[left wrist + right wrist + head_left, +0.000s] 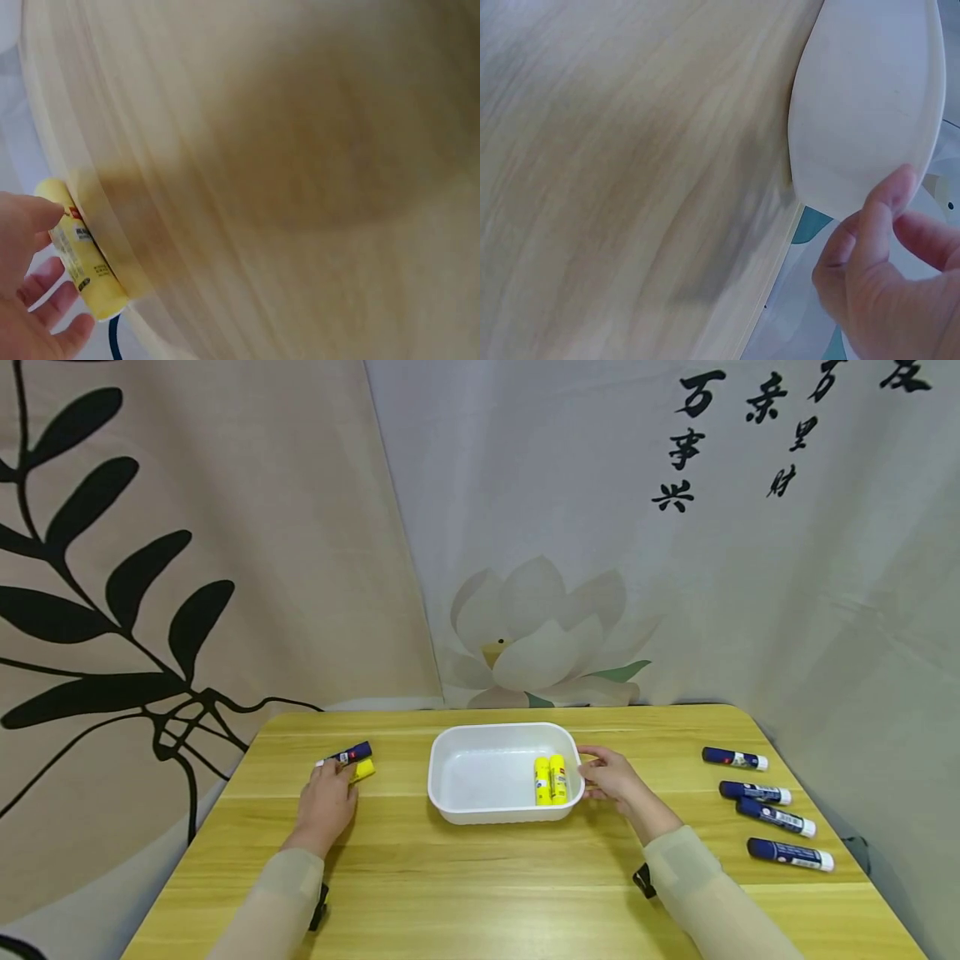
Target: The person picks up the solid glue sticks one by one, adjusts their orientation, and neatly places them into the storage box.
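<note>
At the left of the table, my left hand (327, 803) has its fingers at a yellow glue stick (84, 259), with one fingertip over its side in the left wrist view. A dark blue glue stick (355, 752) lies just beyond that one, partly covered by the fingers in the head view. My right hand (617, 777) holds the right end of a white plastic tray (472, 817). One finger lies along the tray's outer wall (862, 112) in the right wrist view, and another reaches the rim. Two yellow glue sticks (551, 780) lie side by side inside the tray's right end.
Several dark blue glue sticks with white caps (776, 818) lie in a loose column on the right of the wooden table (480, 893). Printed cloth (337, 527) hangs behind the table's far edge.
</note>
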A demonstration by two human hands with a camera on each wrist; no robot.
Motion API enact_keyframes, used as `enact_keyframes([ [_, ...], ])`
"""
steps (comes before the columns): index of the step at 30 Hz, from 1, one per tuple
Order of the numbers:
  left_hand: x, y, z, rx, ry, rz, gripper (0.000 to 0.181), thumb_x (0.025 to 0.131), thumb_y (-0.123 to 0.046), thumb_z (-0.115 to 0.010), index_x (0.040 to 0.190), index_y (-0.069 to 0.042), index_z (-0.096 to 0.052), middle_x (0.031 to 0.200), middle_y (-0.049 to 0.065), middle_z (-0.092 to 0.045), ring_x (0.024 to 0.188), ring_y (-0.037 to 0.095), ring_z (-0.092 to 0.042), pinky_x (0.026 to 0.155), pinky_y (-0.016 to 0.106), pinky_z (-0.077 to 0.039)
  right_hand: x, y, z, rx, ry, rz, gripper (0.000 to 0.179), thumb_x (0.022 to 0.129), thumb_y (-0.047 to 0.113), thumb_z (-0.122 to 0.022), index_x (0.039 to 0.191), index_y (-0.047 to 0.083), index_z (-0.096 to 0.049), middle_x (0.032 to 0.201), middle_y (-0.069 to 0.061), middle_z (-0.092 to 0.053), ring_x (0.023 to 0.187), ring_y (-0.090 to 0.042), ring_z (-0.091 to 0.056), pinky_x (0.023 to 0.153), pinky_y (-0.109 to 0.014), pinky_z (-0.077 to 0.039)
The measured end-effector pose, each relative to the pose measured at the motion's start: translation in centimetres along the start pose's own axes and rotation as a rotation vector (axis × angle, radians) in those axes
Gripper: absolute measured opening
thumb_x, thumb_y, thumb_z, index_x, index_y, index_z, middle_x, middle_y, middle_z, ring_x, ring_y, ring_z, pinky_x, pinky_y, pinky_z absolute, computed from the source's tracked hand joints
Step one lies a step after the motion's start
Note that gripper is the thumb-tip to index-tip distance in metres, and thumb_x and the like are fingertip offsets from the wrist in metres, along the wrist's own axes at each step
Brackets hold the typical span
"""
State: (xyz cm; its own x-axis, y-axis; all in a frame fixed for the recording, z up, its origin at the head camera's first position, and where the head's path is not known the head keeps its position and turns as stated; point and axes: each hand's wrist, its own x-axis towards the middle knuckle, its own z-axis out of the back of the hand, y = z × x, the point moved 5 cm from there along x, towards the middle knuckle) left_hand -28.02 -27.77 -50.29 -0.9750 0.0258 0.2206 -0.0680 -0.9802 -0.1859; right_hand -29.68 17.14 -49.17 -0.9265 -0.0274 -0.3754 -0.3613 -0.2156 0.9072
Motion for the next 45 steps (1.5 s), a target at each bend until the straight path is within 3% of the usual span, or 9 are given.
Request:
enact_keyframes([
  [5, 0.3, 0.2, 0.0, -0.027, 0.023, -0.004, 0.042, 0.088, -0.012, -0.065, 0.127, 0.002, -0.055, 0.116, 0.025, -0.050, 0.107, 0.041, -0.049, 0.081, 0.057, -0.049, 0.1, 0.0, 0.0, 0.006, -0.002, 0.003, 0.045, 0.095, 0.006, -0.052, 0.140, 0.007, -0.043, 0.103, -0.013, -0.049, 0.081, -0.023, -0.061, 0.067, -0.031, -0.056],
  [13, 0.9, 0.5, -0.2, 0.025, 0.041, -0.034, 0.040, 0.086, -0.009, -0.068, 0.123, -0.002, -0.057, 0.113, 0.025, -0.059, 0.100, 0.044, -0.057, 0.077, 0.056, -0.051, 0.1, -0.1, -0.1, 0.011, -0.003, 0.005, 0.045, 0.095, 0.006, -0.052, 0.140, 0.008, -0.043, 0.102, -0.012, -0.049, 0.080, -0.022, -0.061, 0.064, -0.029, -0.055],
  [21, 0.8, 0.5, -0.2, 0.035, 0.087, -0.016, 0.048, 0.088, -0.011, -0.065, 0.132, -0.007, -0.049, 0.121, 0.025, -0.056, 0.105, 0.043, -0.056, 0.080, 0.054, -0.051, 0.4, -0.2, -0.2, 0.017, 0.000, 0.006, 0.046, 0.095, 0.005, -0.052, 0.140, 0.008, -0.043, 0.102, -0.012, -0.049, 0.077, -0.019, -0.060, 0.062, -0.028, -0.055],
  [27, 0.5, 0.4, 0.2, 0.031, 0.061, -0.009, 0.057, 0.091, -0.013, -0.063, 0.142, -0.018, -0.040, 0.120, 0.025, -0.055, 0.101, 0.043, -0.058, 0.069, 0.051, -0.054, 0.2, -0.2, -0.2, 0.011, -0.005, 0.002, 0.046, 0.095, 0.006, -0.052, 0.140, 0.008, -0.043, 0.105, -0.014, -0.050, 0.077, -0.020, -0.060, 0.063, -0.027, -0.055],
  [34, 0.2, -0.4, 0.7, 0.065, 0.005, -0.113, 0.060, 0.092, -0.010, -0.061, 0.145, -0.027, -0.037, 0.110, 0.022, -0.056, 0.089, 0.037, -0.060, 0.056, 0.039, -0.054, 0.0, -0.1, 0.0, 0.007, -0.005, 0.007, 0.046, 0.095, 0.005, -0.051, 0.140, 0.007, -0.043, 0.104, -0.015, -0.050, 0.078, -0.021, -0.061, 0.068, -0.032, -0.056],
  [40, 0.4, -0.8, 1.4, -0.024, -0.029, -0.139, 0.058, 0.092, -0.010, -0.061, 0.143, -0.023, -0.039, 0.114, 0.024, -0.056, 0.091, 0.039, -0.061, 0.054, 0.038, -0.053, 0.0, -0.1, 0.0, 0.010, -0.003, 0.007, 0.045, 0.095, 0.005, -0.051, 0.140, 0.007, -0.043, 0.106, -0.016, -0.049, 0.080, -0.022, -0.061, 0.066, -0.030, -0.056],
  [42, 0.5, -0.8, 1.5, -0.085, -0.018, -0.114, 0.058, 0.092, -0.010, -0.061, 0.144, -0.021, -0.036, 0.119, 0.025, -0.055, 0.095, 0.040, -0.060, 0.061, 0.042, -0.055, 0.1, -0.1, 0.0, 0.011, -0.004, 0.008, 0.046, 0.095, 0.005, -0.052, 0.140, 0.007, -0.043, 0.106, -0.017, -0.050, 0.080, -0.022, -0.061, 0.065, -0.030, -0.056],
  [45, 0.9, -0.8, 1.5, -0.257, 0.014, -0.048, 0.059, 0.092, -0.009, -0.061, 0.144, -0.014, -0.033, 0.116, 0.024, -0.054, 0.098, 0.037, -0.058, 0.073, 0.046, -0.054, 0.1, -0.1, 0.0, 0.010, -0.003, 0.009, 0.046, 0.095, 0.005, -0.052, 0.140, 0.007, -0.043, 0.106, -0.016, -0.050, 0.080, -0.021, -0.061, 0.066, -0.030, -0.056],
])
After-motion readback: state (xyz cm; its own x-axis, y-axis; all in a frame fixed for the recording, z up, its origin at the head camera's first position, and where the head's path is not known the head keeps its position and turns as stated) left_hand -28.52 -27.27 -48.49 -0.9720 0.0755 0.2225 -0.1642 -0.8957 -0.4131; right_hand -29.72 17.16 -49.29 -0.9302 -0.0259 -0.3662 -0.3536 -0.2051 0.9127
